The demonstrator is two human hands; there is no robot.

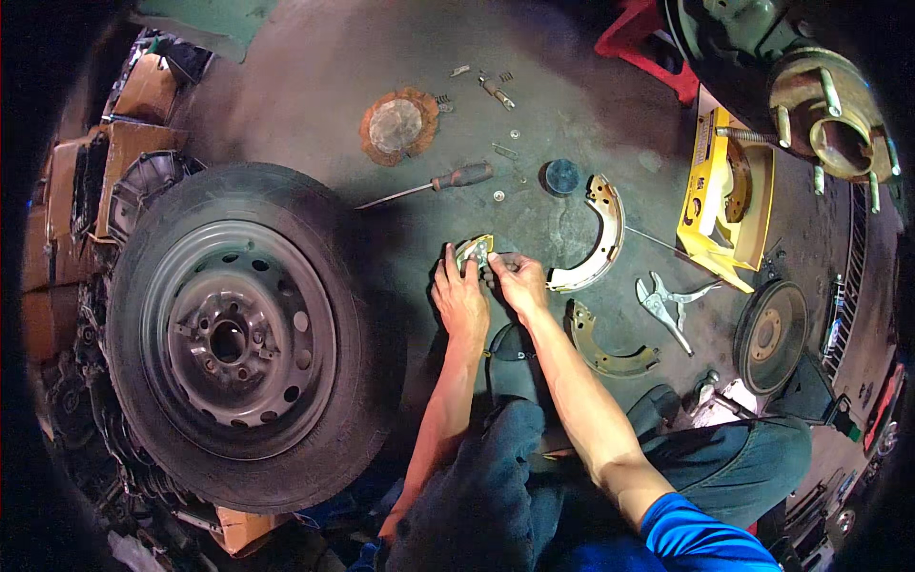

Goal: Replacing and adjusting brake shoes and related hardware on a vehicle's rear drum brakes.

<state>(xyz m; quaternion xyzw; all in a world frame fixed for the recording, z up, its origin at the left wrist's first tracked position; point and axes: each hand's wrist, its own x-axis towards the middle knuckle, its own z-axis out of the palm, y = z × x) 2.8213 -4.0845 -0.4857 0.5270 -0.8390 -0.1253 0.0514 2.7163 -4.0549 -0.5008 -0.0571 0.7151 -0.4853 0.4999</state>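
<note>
My left hand [462, 300] is closed around a curved, yellow-edged part with a pale metal face, which looks like a brake shoe [476, 249] seen partly end-on. At its right edge, the fingers of my right hand [520, 283] are pinched together; what they hold there is too small and covered to make out. Just right of that hand, a pale brake shoe [612, 234] lies on the floor. A darker, worn brake shoe [610, 358] rests nearer to me, below it.
A wheel with tyre [229, 334] lies at left, a screwdriver [462, 176] beyond it. Locking pliers [670, 307], a brake drum [770, 334] and a yellow box [710, 172] lie right. A hub with studs [834, 124] juts in above. Springs [496, 91] and a rusty disc [396, 127] lie far.
</note>
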